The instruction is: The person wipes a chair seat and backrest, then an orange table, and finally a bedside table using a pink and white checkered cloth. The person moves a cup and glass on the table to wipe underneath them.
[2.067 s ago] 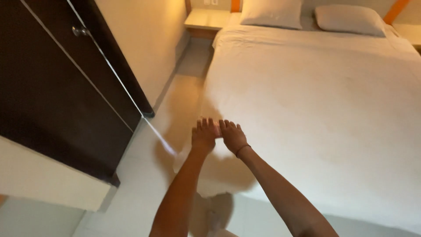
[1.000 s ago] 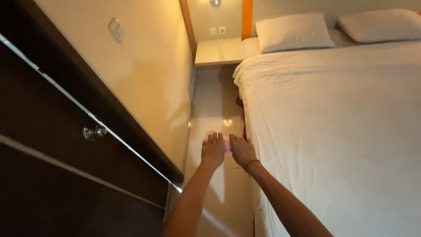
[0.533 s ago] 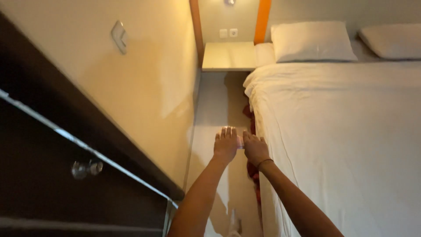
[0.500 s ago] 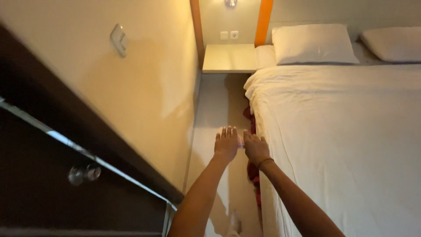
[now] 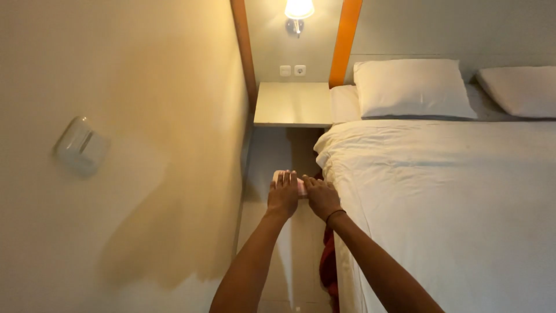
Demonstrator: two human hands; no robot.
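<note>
My left hand and my right hand are stretched out side by side, backs up, fingers straight, thumbs nearly touching. They hover over the narrow floor strip between the wall and the white bed. A dark band circles my right wrist. A small pale pinkish patch shows between and past the fingertips; I cannot tell whether it lies on the floor or is a patch of light. Neither hand grips anything.
A pale bedside shelf ends the aisle, with two wall sockets and a lit lamp above. Two white pillows lie at the bedhead. A red cloth hangs at the bed's edge. A wall fixture sits left.
The view has moved forward along the aisle toward the bedside shelf. The dark cabinet on the left has dropped out of view. My hands stay together in the same pose.
</note>
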